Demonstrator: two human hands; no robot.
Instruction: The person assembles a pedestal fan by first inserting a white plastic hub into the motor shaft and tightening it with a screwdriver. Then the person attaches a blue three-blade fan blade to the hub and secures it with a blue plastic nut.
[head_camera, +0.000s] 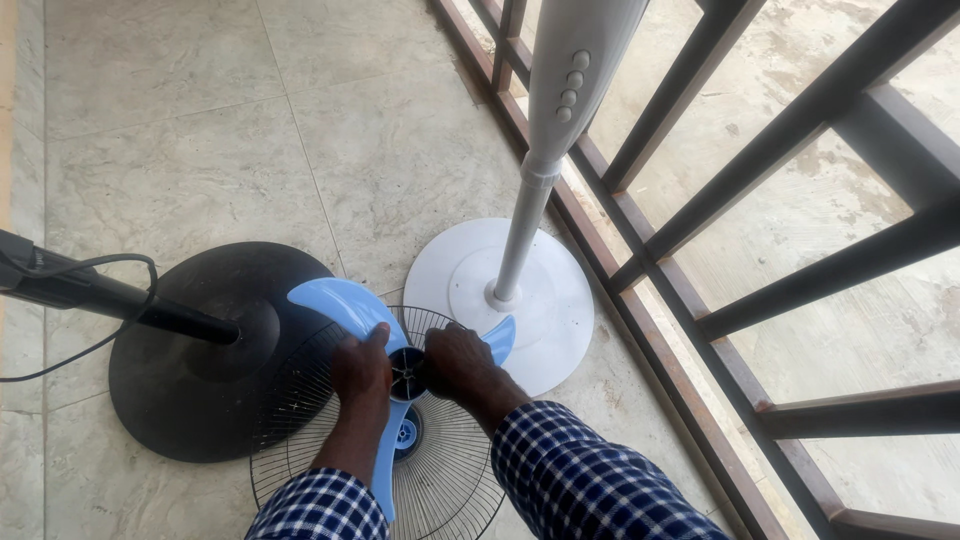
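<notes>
A light blue three-bladed fan blade (345, 305) is held over a round black wire fan guard (450, 470) that lies on the floor. My left hand (362, 372) grips the blade by its dark hub (407, 373) from the left. My right hand (455, 362) holds the hub from the right, partly covering the right blade tip (500, 338). One blade points down between my forearms, over the guard's blue centre cap (406, 434). Both sleeves are blue-and-white checked.
A white pedestal fan stand with a round base (555, 300) and a button column (572, 80) rises behind the hands. A black round fan base (200, 380) with its pole and cable lies to the left. Dark metal railing bars (800, 120) run along the right. The floor is beige tile.
</notes>
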